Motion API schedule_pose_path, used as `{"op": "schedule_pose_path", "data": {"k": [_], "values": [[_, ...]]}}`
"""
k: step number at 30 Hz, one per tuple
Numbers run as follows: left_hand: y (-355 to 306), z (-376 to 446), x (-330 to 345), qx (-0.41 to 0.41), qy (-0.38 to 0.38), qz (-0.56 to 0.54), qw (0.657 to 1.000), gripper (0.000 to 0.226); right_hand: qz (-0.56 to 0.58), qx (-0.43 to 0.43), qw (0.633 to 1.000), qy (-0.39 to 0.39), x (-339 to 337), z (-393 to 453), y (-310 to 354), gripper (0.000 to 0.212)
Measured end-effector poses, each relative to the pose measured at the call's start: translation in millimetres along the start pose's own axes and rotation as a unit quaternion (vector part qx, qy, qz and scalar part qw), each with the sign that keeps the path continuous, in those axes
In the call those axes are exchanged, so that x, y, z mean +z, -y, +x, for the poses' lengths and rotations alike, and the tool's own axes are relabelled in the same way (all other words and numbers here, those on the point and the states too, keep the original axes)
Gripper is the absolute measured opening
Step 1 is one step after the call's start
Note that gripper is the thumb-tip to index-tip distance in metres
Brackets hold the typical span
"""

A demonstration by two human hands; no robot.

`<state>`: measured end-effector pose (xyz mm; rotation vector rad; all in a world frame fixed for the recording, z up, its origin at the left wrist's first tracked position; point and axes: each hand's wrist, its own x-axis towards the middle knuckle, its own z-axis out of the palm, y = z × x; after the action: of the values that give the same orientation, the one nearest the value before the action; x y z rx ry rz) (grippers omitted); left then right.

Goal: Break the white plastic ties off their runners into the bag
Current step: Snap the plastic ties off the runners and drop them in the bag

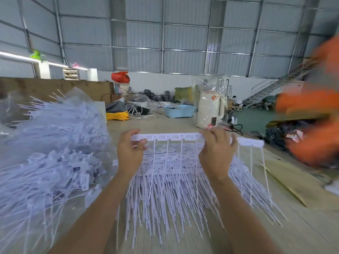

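I hold a white runner strip of plastic ties (pixel 176 137) level above the table, its thin tails hanging down. My left hand (pixel 131 149) pinches its left end. My right hand (pixel 217 149) grips it further right, with a short stretch of strip sticking out past that hand. Under the strip lies a heap of more white ties on runners (pixel 183 195). To the left a clear plastic bag (pixel 55 147) bulges with loose white ties.
A blurred person in orange (pixel 315 114) stands at the right edge. Flat cardboard (pixel 300 182) lies on the table's right side. Further back are a white kettle in plastic wrap (pixel 209 110), a blue basket (pixel 178 110) and a yellow cable coil (pixel 117 116).
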<state>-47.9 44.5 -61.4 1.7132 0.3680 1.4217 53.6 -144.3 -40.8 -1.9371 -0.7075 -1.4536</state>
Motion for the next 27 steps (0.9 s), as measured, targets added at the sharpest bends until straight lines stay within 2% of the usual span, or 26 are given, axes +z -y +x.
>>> {"op": "schedule_pose_path", "data": {"k": [2, 3, 4, 5, 6, 8, 9, 10, 11, 13, 15, 19, 21, 23, 25, 27], "values": [[-3.0, 2.8, 2.2, -0.127, 0.014, -0.145, 0.981, 0.032, -0.021, -0.019, 0.997, -0.075, -6.8, 9.6, 2.4, 0.05], [-3.6, 2.2, 3.1, -0.179, 0.03, -0.17, 0.969, 0.036, -0.036, -0.02, 0.996, -0.076, -9.2, 11.8, 3.0, 0.05], [-4.2, -0.3, 3.6, -0.222, 0.048, -0.176, 0.958, 0.041, -0.052, -0.013, 0.998, -0.044, -10.7, 12.1, 2.9, 0.049], [-4.1, -3.7, 3.8, -0.259, 0.061, -0.174, 0.948, 0.047, -0.073, -0.004, 0.997, 0.033, -10.7, 11.4, 0.1, 0.049], [-3.3, -6.7, 4.4, -0.281, 0.064, -0.163, 0.943, 0.05, -0.104, 0.01, 0.982, 0.16, -10.1, 9.1, -2.8, 0.048], [-1.8, -11.2, 4.8, -0.278, 0.06, -0.115, 0.952, 0.045, -0.133, 0.064, 0.897, 0.417, -5.1, 2.5, -9.5, 0.047], [-2.1, -12.0, 4.8, -0.264, 0.062, -0.086, 0.959, 0.042, -0.112, 0.1, 0.85, 0.505, -2.3, 0.7, -12.6, 0.048], [-1.9, -11.6, 5.3, -0.248, 0.067, -0.063, 0.964, 0.04, -0.072, 0.124, 0.823, 0.55, 0.3, -0.4, -13.5, 0.05], [-2.6, -11.3, 5.9, -0.232, 0.079, -0.05, 0.968, 0.041, -0.023, 0.135, 0.822, 0.553, 4.3, -1.9, -12.4, 0.053], [-7.7, -13.9, 8.4, -0.203, 0.113, -0.055, 0.971, 0.04, 0.067, 0.116, 0.854, 0.503, 11.3, -7.2, -0.1, 0.057], [-14.2, -17.9, 11.1, -0.184, 0.146, -0.07, 0.969, 0.039, 0.147, 0.084, 0.873, 0.458, 16.6, -14.0, 19.0, 0.05], [-18.2, -21.6, 13.9, -0.188, 0.173, -0.132, 0.958, 0.035, 0.233, 0.031, 0.866, 0.442, 21.4, -30.0, 40.0, 0.038], [-17.7, -22.8, 15.7, -0.221, 0.175, -0.179, 0.943, 0.023, 0.295, 0.047, 0.862, 0.408, 19.8, -30.4, 38.2, 0.03], [-18.4, -26.3, 17.7, -0.238, 0.2, -0.181, 0.933, 0.009, 0.322, 0.073, 0.861, 0.387, 19.7, -30.6, 35.6, 0.022], [-17.6, -29.5, 20.0, -0.212, 0.231, -0.112, 0.943, 0.028, 0.322, 0.091, 0.863, 0.378, 20.8, -32.3, 35.7, 0.017], [-20.3, -31.2, 21.5, -0.171, 0.239, -0.073, 0.953, 0.035, 0.323, 0.106, 0.863, 0.374, 21.6, -33.3, 36.6, 0.017]]}}
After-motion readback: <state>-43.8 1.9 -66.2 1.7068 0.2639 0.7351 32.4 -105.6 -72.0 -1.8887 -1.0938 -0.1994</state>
